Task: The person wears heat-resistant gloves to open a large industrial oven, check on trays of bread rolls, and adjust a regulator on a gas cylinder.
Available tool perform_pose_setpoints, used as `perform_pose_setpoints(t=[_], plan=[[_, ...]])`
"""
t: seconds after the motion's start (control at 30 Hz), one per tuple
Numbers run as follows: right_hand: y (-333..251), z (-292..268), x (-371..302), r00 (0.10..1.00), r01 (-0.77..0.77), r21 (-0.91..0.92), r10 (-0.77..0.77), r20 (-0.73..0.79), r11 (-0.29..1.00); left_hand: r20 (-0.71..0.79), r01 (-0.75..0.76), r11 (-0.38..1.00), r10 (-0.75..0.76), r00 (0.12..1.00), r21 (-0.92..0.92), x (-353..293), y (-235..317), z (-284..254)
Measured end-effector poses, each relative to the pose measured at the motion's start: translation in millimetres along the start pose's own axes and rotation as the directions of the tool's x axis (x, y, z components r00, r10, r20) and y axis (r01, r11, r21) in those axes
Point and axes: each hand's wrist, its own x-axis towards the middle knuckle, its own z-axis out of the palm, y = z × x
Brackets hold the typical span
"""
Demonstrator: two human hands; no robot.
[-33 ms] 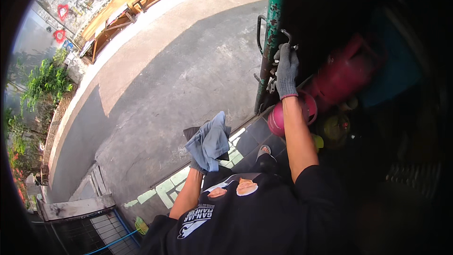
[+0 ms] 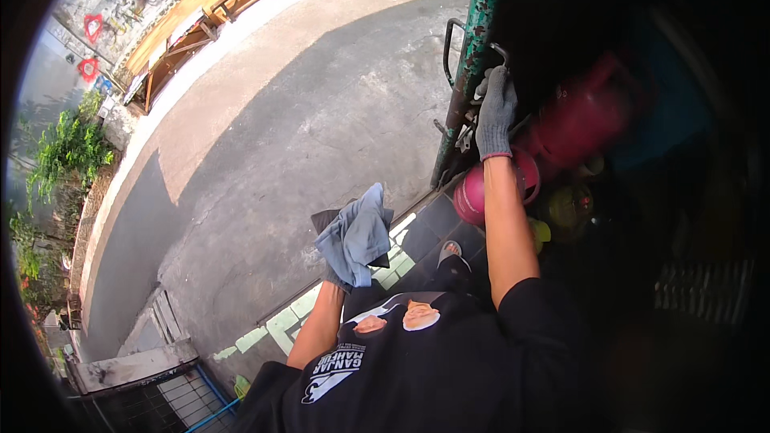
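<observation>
In my left hand [image 2: 334, 274], mostly hidden under the fabric, I hold a crumpled blue-grey cloth [image 2: 358, 230] together with a darker cloth [image 2: 322, 220]. My right hand [image 2: 496, 119] wears a grey knitted glove with a red cuff. It is raised at the edge of a green, rust-spotted metal door post [image 2: 483, 8], its fingers closed around a curved metal handle [image 2: 500, 54]. A second handle [image 2: 451, 40] sticks out on the post's other side. Below it, a latch [image 2: 463, 140] sits on the post.
Pink gas cylinders [image 2: 472, 199] stand by my right forearm, with a larger red one [image 2: 573, 116] in the dark behind. A tiled threshold [image 2: 281, 325] borders the grey concrete lane [image 2: 265, 184]. Wooden benches [image 2: 180, 32] and green plants [image 2: 72, 144] line the far side.
The green post and my right hand sit slightly farther right in the picture, while the lane's far side has shifted left. My left hand keeps its hold on the cloths.
</observation>
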Motion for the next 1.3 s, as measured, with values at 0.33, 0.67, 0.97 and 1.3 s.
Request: perform_pose_setpoints(t=[0.33, 0.67, 0.97, 1.3], plan=[[7, 21, 12, 0.917, 0.192, 0.065, -0.155, -0.367, 0.979, 0.353, 0.016, 0.997, 0.009, 0.936, -0.069, 34, -26, -193], [-3, 86, -104, 0.889, 0.087, -0.019, -0.087, -0.450, 0.996, 0.436, 0.077, 0.997, -0.064, 0.898, -0.012, 56, 5, -283], [4, 121, -193, 0.888, 0.134, -0.102, -0.166, -0.429, 0.986, 0.533, 0.033, 0.997, 0.007, 0.846, -0.065, 86, 13, -266], [16, 160, -293, 0.837, 0.203, -0.120, -0.236, -0.494, 0.972, 0.731, 0.036, 0.998, 0.013, 0.682, -0.051, 103, 2, -313]])
